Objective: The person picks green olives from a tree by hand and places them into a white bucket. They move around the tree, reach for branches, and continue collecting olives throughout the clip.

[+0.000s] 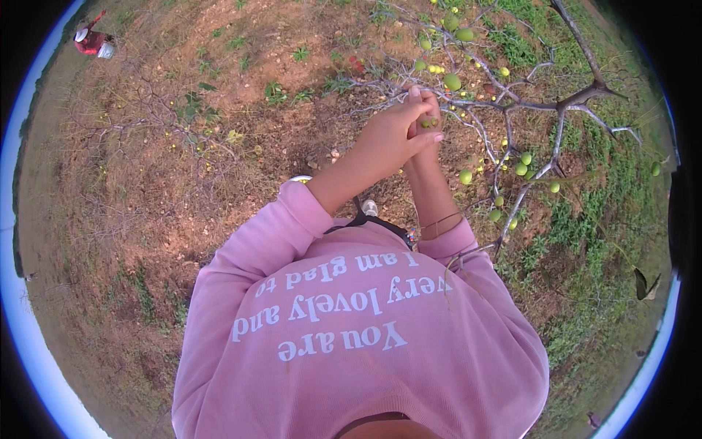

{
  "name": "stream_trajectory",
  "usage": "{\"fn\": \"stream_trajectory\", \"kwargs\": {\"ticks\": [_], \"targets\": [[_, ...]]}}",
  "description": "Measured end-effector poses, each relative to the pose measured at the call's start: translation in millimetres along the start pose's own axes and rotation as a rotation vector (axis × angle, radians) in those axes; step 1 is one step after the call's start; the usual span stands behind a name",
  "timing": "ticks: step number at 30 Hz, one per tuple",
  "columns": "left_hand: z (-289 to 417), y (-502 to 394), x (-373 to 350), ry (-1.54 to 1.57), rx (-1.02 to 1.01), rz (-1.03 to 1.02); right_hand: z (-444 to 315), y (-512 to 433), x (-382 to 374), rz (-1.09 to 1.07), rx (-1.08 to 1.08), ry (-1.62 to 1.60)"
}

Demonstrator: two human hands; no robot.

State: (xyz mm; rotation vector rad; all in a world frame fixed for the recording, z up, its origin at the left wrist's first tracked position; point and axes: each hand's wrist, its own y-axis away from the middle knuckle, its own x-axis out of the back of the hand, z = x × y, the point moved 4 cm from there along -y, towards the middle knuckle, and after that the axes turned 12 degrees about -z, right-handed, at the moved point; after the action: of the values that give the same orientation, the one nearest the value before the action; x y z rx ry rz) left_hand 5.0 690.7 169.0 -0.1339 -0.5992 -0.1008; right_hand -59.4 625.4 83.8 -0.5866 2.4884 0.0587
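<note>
My left hand (390, 127) crosses in front of my right hand (430, 110), and the two touch beside a bare, thorny branch (529, 105). A few small green fruits (429, 123) show in the palm of my right hand, between the left thumb and forefinger. Most of the left fingers are hidden, so whether they grip a fruit is unclear. Round green fruits hang close by, one (452, 82) just beyond the fingertips and others (521, 168) lower on the right. Below my left forearm, a white container's rim (300, 178) shows with yellow-green fruit inside.
Forked grey branches (565, 104) spread across the right side and reach my right sleeve (447, 241). Twiggy brush (203, 131) and fallen yellow fruits (436, 69) lie on reddish soil. Far left, a person in red (90, 41) is beside a white bucket (106, 51).
</note>
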Motion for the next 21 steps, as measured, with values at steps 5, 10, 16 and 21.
{"fn": "stream_trajectory", "kwargs": {"ticks": [5, 10, 16, 21], "targets": [[1, -4, -4, -0.149, -0.079, 0.014, -3, -1, -5, -0.022, 0.104, 0.057], [-2, -2, -6, -0.181, -0.163, 0.134, -8, 1, -12, 0.018, 0.047, -0.028], [1, 6, -7, -0.476, -0.190, 0.165, -6, 4, -10, -0.013, 0.029, -0.026], [17, 16, 5, -0.271, -0.211, 0.186, -7, -3, 1, 0.073, 0.035, -0.047]]}}
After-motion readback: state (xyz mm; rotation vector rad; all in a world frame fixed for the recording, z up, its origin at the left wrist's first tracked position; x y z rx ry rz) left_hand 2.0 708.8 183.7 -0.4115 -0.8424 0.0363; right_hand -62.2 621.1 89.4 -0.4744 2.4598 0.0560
